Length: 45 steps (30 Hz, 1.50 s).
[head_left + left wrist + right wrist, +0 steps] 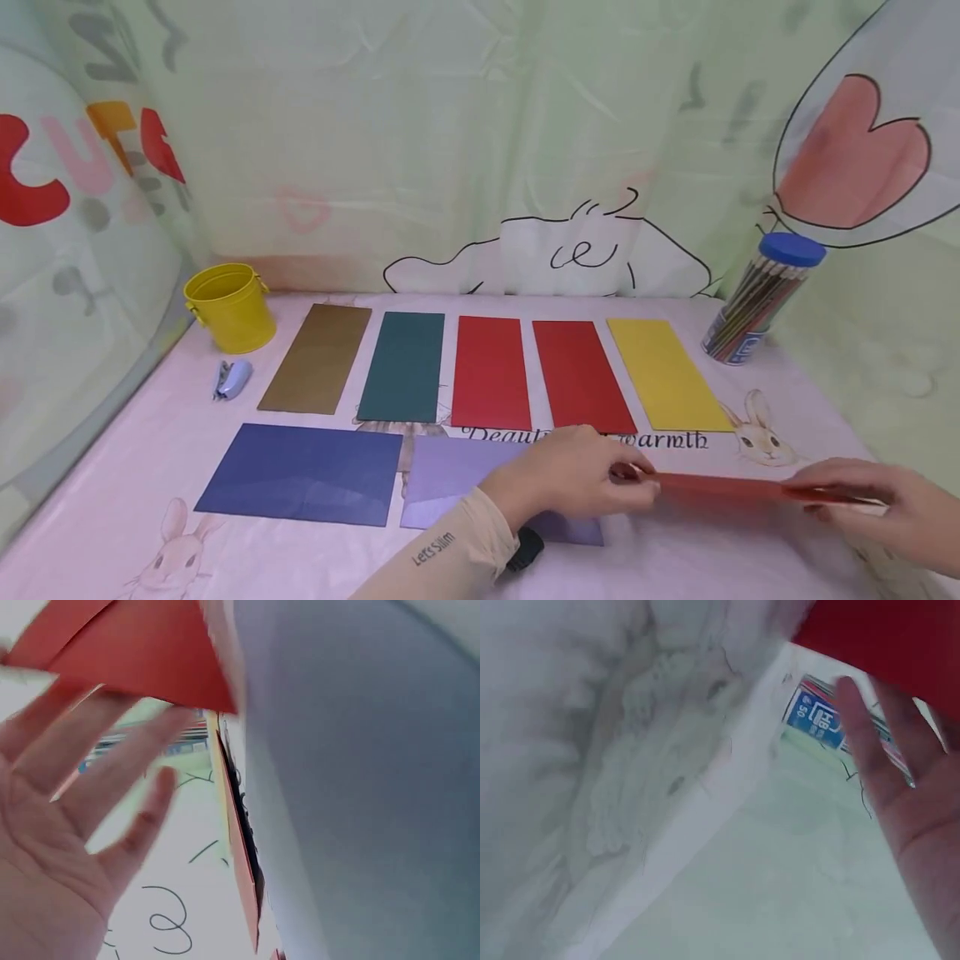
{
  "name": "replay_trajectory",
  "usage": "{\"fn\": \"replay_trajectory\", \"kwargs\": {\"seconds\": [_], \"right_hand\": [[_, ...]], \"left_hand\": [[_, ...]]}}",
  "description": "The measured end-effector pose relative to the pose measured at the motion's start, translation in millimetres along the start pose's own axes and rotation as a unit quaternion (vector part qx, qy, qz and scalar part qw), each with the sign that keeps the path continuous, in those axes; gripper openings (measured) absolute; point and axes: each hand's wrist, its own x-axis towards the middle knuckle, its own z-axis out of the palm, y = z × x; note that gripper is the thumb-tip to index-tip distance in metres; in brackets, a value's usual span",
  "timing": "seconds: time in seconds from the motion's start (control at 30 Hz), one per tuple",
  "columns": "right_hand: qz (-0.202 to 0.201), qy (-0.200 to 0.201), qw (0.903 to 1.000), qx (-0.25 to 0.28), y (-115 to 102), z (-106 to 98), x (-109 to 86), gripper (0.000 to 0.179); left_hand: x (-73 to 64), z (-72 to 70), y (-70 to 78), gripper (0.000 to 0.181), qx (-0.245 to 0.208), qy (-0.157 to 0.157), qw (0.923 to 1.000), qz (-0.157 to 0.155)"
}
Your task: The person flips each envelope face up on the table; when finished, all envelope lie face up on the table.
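Note:
A red paper sheet [720, 487] is held just above the table, seen nearly edge-on in the head view. My left hand [573, 473] pinches its left end between thumb and fingers. At the opposite end my right hand [885, 508] grips it the same way. In the left wrist view the red sheet [142, 656] shows a slanting line across it, a crease or an overlap. The right wrist view has only a flat corner of the red sheet [900, 645] above the fingers. Under my left forearm lies a lavender sheet [442, 479], partly covered.
Behind stand out a row of sheets: brown [318, 358], green [402, 367], two red [491, 371], and yellow [667, 375]. A blue sheet [300, 475] lies front left. A yellow bucket [232, 312], a lilac stapler-like object [232, 380] and a pencil tub [761, 304] flank them.

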Motion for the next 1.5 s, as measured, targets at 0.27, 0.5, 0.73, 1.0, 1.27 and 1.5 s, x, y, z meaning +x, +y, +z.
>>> {"fn": "replay_trajectory", "kwargs": {"seconds": [0.27, 0.5, 0.73, 1.0, 1.27, 1.5], "right_hand": [[0.093, 0.073, 0.9888, 0.091, -21, 4, 9.4, 0.087], [0.096, 0.069, 0.9894, 0.084, -18, 10, 8.9, 0.082], [0.088, 0.012, 0.9941, 0.062, -11, 11, 11.3, 0.071], [0.092, -0.033, 0.9928, 0.07, -8, 12, 15.9, 0.076], [0.133, -0.064, 0.9876, 0.055, -4, 14, 19.8, 0.083], [0.153, -0.082, 0.9838, 0.046, -9, 14, 20.5, 0.083]], "left_hand": [[-1.9, -0.2, -4.5, 0.05, -0.113, 0.06, 0.9914, -0.028], [-0.6, 5.6, -4.9, 0.049, -0.116, 0.032, 0.9905, -0.066], [2.3, 11.1, -4.9, 0.072, -0.03, 0.004, 0.9959, -0.085], [2.9, 16.1, 0.9, 0.072, 0.039, -0.013, 0.9941, -0.1], [1.4, 17.1, 5.0, 0.068, 0.084, -0.024, 0.9913, -0.098], [0.1, 19.0, 7.9, 0.068, 0.113, -0.032, 0.9879, -0.101]]}}
